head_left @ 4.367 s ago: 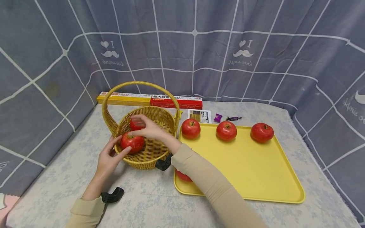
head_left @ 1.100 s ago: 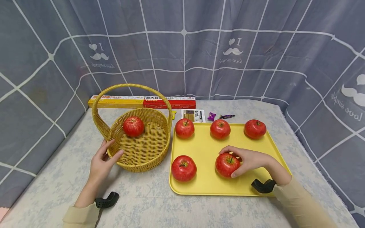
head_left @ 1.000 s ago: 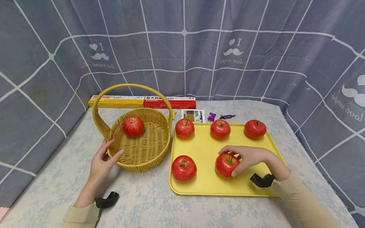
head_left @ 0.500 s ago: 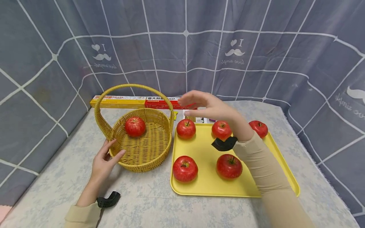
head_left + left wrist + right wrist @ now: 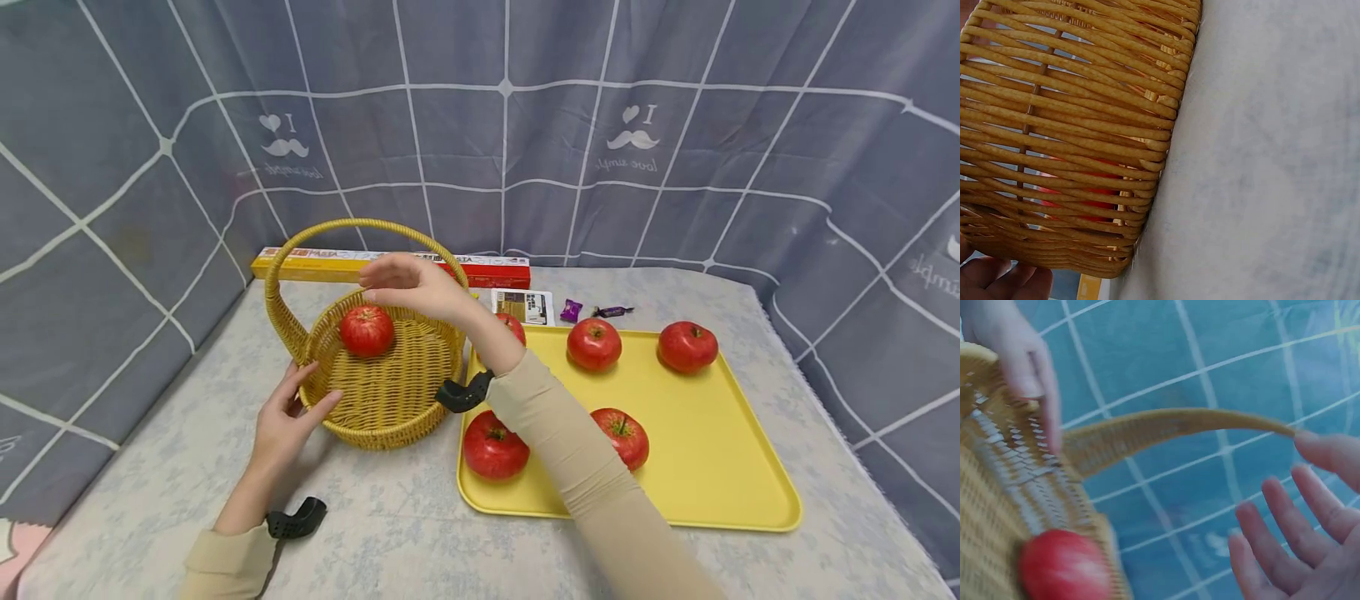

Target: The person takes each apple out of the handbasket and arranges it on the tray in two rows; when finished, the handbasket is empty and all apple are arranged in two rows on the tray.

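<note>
A wicker basket (image 5: 401,392) with a tall arched handle stands on the table, one red apple (image 5: 367,331) in it at the back left. My left hand (image 5: 285,425) grips the basket's left rim; the left wrist view has its fingertips (image 5: 1007,281) at the wicker wall. Above the basket, under the handle's arch, my right hand (image 5: 423,287) holds nothing, its fingers spread in the right wrist view. On the yellow tray (image 5: 697,450) at the right lie several apples: three along the back, two in front (image 5: 496,446). My right forearm partly covers some of them.
A yellow pasta box (image 5: 307,266) and a red box (image 5: 498,273) lie behind the basket. A printed packet (image 5: 525,307), a purple sweet (image 5: 571,311) and a dark wrapped sweet (image 5: 613,312) lie behind the tray. A grey curtain (image 5: 465,150) surrounds the table.
Earlier two apples were in the basket. My right hand set one at the tray's front middle, let go of it, and swung back left over the basket. My left hand stayed at the rim.
</note>
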Tool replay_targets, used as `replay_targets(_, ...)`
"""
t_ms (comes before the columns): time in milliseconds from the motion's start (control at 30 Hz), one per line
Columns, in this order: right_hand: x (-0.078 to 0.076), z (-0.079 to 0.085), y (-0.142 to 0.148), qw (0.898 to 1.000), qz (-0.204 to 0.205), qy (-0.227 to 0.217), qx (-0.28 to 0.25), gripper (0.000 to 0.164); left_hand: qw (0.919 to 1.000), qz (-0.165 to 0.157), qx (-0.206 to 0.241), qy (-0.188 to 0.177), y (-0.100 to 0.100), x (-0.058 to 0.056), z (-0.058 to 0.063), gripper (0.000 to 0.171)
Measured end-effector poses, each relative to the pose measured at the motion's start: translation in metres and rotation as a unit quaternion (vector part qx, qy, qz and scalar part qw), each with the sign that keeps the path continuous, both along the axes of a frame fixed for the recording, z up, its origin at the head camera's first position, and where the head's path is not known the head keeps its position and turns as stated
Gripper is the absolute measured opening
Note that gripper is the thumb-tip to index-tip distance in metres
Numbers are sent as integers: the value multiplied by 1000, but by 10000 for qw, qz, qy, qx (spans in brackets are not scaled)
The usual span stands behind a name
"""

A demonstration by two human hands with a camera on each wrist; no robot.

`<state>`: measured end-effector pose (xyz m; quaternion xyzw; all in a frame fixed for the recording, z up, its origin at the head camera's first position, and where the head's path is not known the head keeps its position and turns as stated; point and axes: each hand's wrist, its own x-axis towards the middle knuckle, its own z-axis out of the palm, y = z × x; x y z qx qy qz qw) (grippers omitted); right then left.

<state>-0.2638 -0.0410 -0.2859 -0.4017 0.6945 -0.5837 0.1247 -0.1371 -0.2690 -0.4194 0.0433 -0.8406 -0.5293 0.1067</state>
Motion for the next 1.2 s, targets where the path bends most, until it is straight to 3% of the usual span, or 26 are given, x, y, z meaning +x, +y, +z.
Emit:
replay_targets(233, -15, -45, -34, 9940, -888, -514, 371, 40, 10000, -21, 45, 48, 1, 1, 2, 66)
replay_targets(433, -19, -70, -46, 9856, -1237, -779, 846, 54, 10000, 1, -10, 28, 0, 1, 1, 66)
replay_targets(600, -20, -85, -51, 9747, -1254, -1345, 1273, 74, 10000, -4, 5, -34, -1, -1, 0, 66)
replay_targets(767, -20, -91, -52, 9685, -1079, -1683, 1485, 81, 10000, -27, 63, 6, 0, -1, 0, 67)
replay_targets(933, -19, -93, -54, 9731, -635, -1647, 1481, 64, 9999, -30, 106, 90, 1, -1, 2, 66)
replay_targets(1100, -16, -92, -56, 9694, 143, -2039, 1360, 47, 9996, 5, 197, 208, 1, -1, 0, 67)
replay_targets(1200, -14, -88, -55, 9648, 713, -1862, 1716, 49, 9994, 21, 200, 283, 1, -2, -2, 68)
